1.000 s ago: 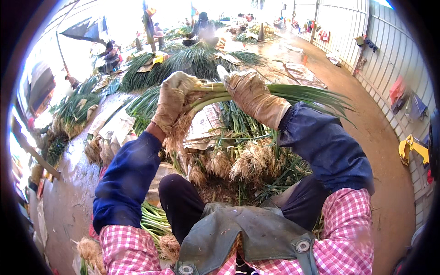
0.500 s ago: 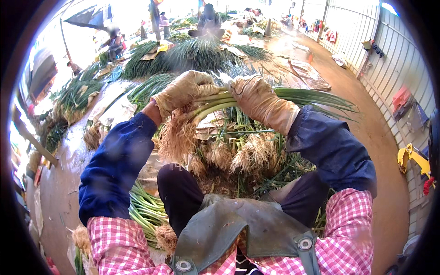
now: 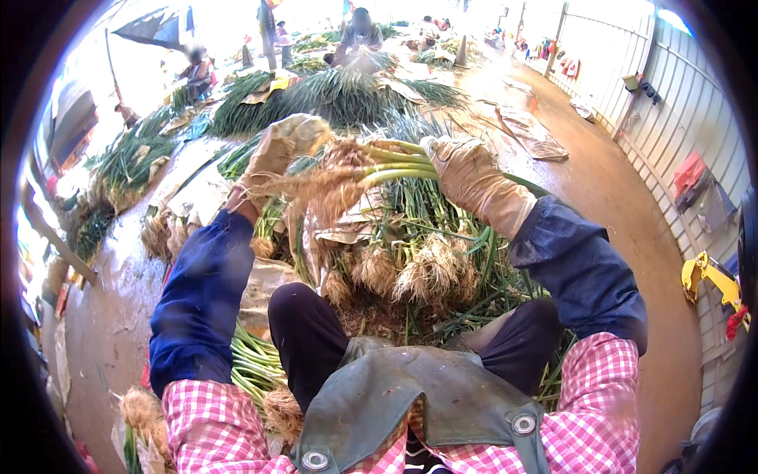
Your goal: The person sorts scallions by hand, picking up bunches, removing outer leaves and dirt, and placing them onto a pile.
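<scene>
Your R hand [image 3: 480, 180] has its fingers closed round the spring onion bunch [image 3: 401, 163] by the stalks, prob. b/c this leaves the roots [image 3: 328, 183] free, toward your L hand [image 3: 284, 154]. If L fingers grip, I cannot tell. Bunch is raised before you; the heap [image 3: 433, 268] below has roots facing you, prob. for easy reach.

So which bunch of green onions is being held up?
The raised bunch in the right hand, its roots pointing left; the bunches lying below are ungripped.
</scene>
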Motion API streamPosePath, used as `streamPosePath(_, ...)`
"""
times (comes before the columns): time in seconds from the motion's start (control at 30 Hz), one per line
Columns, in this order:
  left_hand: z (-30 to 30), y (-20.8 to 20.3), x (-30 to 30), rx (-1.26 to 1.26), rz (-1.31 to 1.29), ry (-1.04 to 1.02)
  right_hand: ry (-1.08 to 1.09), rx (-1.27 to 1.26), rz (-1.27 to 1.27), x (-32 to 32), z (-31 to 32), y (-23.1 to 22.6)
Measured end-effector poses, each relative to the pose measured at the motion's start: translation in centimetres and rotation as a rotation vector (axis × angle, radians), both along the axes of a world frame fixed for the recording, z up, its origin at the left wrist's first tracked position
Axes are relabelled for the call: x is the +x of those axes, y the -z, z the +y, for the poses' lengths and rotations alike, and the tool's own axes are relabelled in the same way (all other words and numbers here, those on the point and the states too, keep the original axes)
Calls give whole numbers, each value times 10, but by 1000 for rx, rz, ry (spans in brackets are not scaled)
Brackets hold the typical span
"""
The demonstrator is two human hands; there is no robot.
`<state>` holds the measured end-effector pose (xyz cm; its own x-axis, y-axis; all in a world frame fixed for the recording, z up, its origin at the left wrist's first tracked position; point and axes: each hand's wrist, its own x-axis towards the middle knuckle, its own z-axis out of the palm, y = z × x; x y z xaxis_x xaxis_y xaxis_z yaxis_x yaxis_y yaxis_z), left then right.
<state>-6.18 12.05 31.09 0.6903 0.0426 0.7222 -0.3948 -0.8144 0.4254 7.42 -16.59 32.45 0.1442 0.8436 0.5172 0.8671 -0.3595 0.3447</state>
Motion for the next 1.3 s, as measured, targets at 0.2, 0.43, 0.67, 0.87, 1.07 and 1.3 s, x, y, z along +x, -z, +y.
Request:
streamPosePath(0.2, -57, -2, 7, -227, 329, 61, 159, -327, -189, -23, 3, -4)
streamPosePath(0.43, 64, 70, 25, 773, 11, -309, -197, -292, 661, 23, 12, -16)
streamPosePath(0.67, 15, 112, 4, 514, 370, -76, -450, 124, 1979, 19, -35, -47)
streamPosePath(0.87, -59, 41, 21, -113, 266, -231, -377, 107, 1974, 66, -29, -13)
streamPosePath(1.07, -114, -26, 33, -654, 42, -60, -327, 147, 1806, 70, -10, -2)
streamPosePath(1.3, -86, -6, 91, -186, -121, -597, -118, 44, 1695, 15, 17, -42)
